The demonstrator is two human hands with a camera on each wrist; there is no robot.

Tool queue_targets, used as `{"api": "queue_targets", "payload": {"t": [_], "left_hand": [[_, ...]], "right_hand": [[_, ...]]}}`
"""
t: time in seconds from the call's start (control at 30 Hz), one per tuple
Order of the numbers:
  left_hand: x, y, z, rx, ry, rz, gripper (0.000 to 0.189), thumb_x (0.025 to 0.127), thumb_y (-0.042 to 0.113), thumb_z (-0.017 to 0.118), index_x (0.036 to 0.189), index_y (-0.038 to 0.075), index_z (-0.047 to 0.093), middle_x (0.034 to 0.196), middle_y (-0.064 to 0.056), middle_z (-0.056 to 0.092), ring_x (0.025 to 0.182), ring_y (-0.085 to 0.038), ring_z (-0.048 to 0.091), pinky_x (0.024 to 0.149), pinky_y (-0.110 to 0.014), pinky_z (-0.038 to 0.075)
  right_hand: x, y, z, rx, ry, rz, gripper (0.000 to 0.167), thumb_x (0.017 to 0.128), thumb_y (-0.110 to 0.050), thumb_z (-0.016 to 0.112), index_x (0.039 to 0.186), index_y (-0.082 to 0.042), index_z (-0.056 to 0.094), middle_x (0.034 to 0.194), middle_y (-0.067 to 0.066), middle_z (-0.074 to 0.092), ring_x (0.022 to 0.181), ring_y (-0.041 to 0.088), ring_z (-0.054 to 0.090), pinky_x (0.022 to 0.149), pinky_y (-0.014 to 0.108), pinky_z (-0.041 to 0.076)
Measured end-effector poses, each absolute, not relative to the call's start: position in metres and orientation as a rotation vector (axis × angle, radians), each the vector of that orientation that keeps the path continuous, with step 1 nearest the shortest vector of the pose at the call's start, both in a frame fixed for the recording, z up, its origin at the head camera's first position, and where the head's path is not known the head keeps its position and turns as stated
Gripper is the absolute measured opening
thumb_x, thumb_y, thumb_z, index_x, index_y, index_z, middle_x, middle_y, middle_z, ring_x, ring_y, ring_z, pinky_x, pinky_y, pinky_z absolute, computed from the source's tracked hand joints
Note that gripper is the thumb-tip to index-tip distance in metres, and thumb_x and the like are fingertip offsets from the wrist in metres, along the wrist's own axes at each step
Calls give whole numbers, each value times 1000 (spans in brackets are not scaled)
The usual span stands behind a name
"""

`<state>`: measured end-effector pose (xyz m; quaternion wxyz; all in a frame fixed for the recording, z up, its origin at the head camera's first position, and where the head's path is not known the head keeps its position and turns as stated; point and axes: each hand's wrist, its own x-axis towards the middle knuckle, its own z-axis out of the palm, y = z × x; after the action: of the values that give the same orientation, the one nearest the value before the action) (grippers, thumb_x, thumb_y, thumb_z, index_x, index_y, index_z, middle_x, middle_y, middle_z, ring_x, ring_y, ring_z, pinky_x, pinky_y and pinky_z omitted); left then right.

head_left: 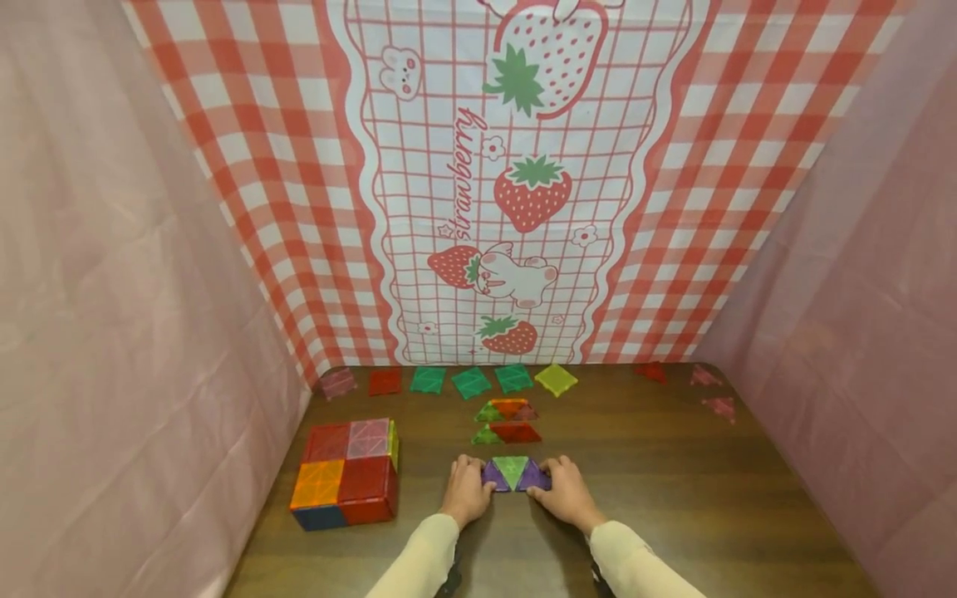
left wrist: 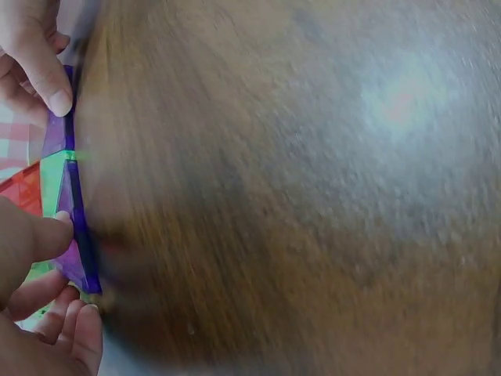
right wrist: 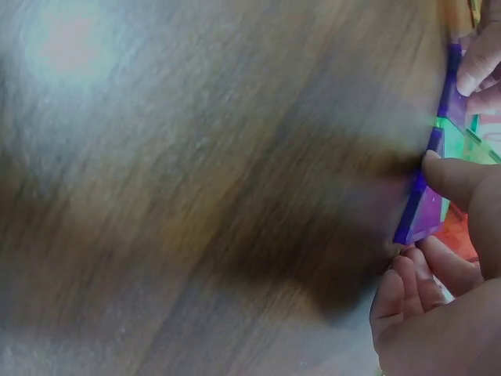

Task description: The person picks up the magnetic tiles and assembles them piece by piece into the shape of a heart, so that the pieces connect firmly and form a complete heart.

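Observation:
Two purple triangle magnetic tiles flank a light green triangle tile (head_left: pixel 511 470), joined in a row that forms a trapezoid. My left hand (head_left: pixel 468 488) pinches the left purple tile (head_left: pixel 493 476) between thumb and fingers. At the other end, my right hand (head_left: pixel 568 492) pinches the right purple tile (head_left: pixel 532 476). In the left wrist view, the left thumb (left wrist: pixel 48 235) presses on the near edge of its purple tile (left wrist: pixel 78 262). The right wrist view has the right thumb (right wrist: pixel 450 176) on the other purple tile (right wrist: pixel 423 207). Whether the row touches the table, I cannot tell.
Beyond the hands lie two similar rows of triangle tiles, a red-orange one (head_left: pixel 512 409) and a red-green one (head_left: pixel 516 433). A block of colored tiles (head_left: pixel 366 482) stands at left. Along the back edge are several loose tiles, including a yellow one (head_left: pixel 557 379).

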<state>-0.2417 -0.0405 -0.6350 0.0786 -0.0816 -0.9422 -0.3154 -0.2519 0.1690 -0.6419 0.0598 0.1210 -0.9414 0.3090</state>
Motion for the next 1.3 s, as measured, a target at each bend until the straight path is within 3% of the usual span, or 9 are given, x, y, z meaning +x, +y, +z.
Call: {"api": "queue_targets", "payload": {"t": [0.27, 0.47, 0.73, 1.3], "left_hand": [[-247, -47, -624, -238, -2709, -1147, 23, 81, -2, 78, 97, 3, 63, 90, -9, 68, 84, -23, 64, 74, -37, 53], [-262, -55, -617, -293, -2684, -1007, 11, 86, 0, 75, 93, 6, 69, 86, -6, 67, 79, -20, 65, 69, -36, 54], [-268, -57, -617, -259, -2706, -966, 10, 87, 2, 76, 94, 5, 70, 84, -5, 65, 77, -19, 64, 68, -36, 53], [-269, -55, -628, -329, -2683, -968, 8, 88, 1, 74, 96, 2, 72, 89, -10, 70, 83, -25, 68, 74, -39, 56]], "right_hand": [[-260, 172, -639, 302, -2711, 1311, 26, 78, -1, 84, 97, -4, 66, 81, 3, 67, 71, 8, 58, 65, 24, 50], [-275, 167, -630, 414, -2730, 1086, 14, 86, -4, 78, 99, -7, 73, 84, 0, 65, 75, 10, 57, 69, 30, 50], [-286, 160, -631, 423, -2718, 1015, 13, 87, -4, 77, 99, -5, 73, 90, 6, 68, 83, 18, 64, 76, 39, 54], [-285, 169, -639, 383, -2774, 1030, 17, 89, -5, 75, 106, -4, 73, 93, 7, 67, 84, 20, 64, 75, 41, 55]]}}
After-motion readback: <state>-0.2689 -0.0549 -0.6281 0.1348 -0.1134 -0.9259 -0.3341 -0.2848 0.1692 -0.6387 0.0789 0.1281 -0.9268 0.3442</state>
